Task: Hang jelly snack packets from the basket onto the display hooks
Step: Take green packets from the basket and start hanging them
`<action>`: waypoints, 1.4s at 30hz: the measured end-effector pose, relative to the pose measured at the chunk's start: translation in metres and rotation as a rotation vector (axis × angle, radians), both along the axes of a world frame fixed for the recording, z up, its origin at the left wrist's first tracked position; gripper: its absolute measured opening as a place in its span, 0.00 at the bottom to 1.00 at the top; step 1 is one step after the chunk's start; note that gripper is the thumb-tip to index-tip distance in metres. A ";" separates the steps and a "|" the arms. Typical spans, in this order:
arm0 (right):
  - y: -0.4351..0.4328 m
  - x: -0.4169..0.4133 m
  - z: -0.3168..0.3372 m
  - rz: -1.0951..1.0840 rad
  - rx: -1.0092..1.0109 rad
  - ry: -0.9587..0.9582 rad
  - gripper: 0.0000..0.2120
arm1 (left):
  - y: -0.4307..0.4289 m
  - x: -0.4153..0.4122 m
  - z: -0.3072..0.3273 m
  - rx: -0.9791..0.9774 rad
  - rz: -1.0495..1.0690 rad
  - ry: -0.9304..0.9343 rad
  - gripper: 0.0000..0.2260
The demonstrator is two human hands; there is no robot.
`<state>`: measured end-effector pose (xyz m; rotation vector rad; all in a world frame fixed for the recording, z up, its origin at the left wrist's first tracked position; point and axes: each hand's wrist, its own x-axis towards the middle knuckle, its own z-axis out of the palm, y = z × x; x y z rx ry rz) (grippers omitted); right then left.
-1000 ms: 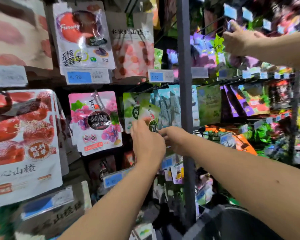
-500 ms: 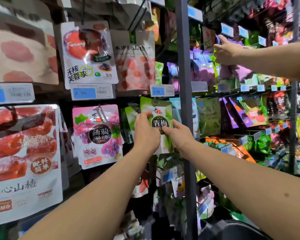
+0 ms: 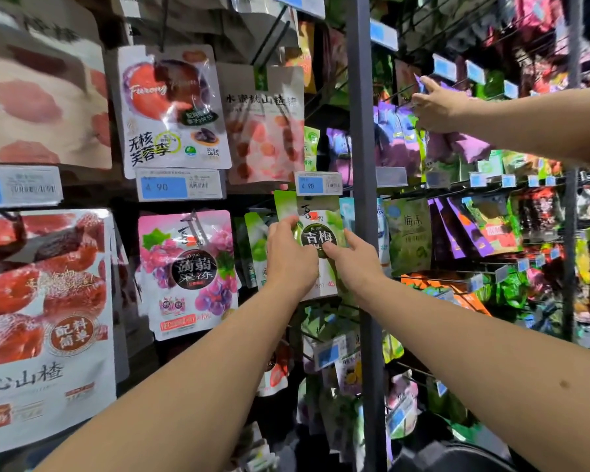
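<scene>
At nine o'clock of the work hangs a pink grape jelly packet (image 3: 191, 270), a fair guide to the height at which a hung pouch sits. The left hand (image 3: 288, 257) grips the left edge of the green-plum jelly packet (image 3: 315, 229), fingers curled round it. The right hand (image 3: 351, 262) pinches the same packet from four o'clock, thumb on the dark round label. The packet stands upright, its top edge just under the 4.90 price tag (image 3: 317, 183) at twelve o'clock.

The display hook is hidden behind that tag, so the hanging hole has to be found by feel. I judge it best to hold the pouch level with both hands, ease its top back onto the hook, and let go only once it bears.

The grey upright post (image 3: 361, 131) runs close at three o'clock, so the right knuckles should stay off it. At one o'clock another person's hand (image 3: 436, 110) works among purple packets (image 3: 467, 148).
</scene>
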<state>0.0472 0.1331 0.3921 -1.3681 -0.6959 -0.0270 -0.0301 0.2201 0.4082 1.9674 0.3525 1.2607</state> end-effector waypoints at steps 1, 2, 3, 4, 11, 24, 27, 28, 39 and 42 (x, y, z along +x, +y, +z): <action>0.000 0.001 0.000 -0.005 -0.016 0.001 0.20 | 0.000 0.000 -0.001 -0.005 -0.002 0.008 0.27; -0.001 0.001 0.000 -0.017 -0.032 -0.003 0.20 | 0.000 -0.001 -0.002 -0.014 -0.005 0.017 0.27; -0.002 0.002 0.000 -0.027 -0.045 -0.006 0.20 | 0.001 -0.001 -0.002 -0.021 -0.008 0.022 0.27; -0.004 0.001 0.000 -0.034 -0.057 -0.009 0.20 | 0.001 -0.001 -0.003 -0.021 -0.011 0.024 0.27; 0.002 0.002 0.000 -0.079 -0.109 -0.080 0.17 | 0.002 -0.001 -0.003 0.007 -0.014 -0.004 0.28; 0.006 0.006 -0.005 -0.070 -0.091 -0.108 0.27 | 0.001 0.001 -0.010 -0.026 -0.011 -0.037 0.28; 0.008 0.010 -0.007 -0.070 -0.043 -0.114 0.25 | -0.003 0.001 -0.006 0.021 -0.016 -0.068 0.28; 0.007 0.011 -0.006 -0.070 -0.042 -0.115 0.23 | -0.003 0.002 -0.005 0.017 -0.018 -0.070 0.28; 0.003 0.012 -0.002 -0.094 -0.126 -0.106 0.27 | -0.003 0.006 -0.007 -0.084 -0.026 -0.082 0.27; -0.001 0.014 0.000 -0.106 -0.110 -0.113 0.24 | -0.003 0.005 -0.006 -0.063 -0.024 -0.089 0.27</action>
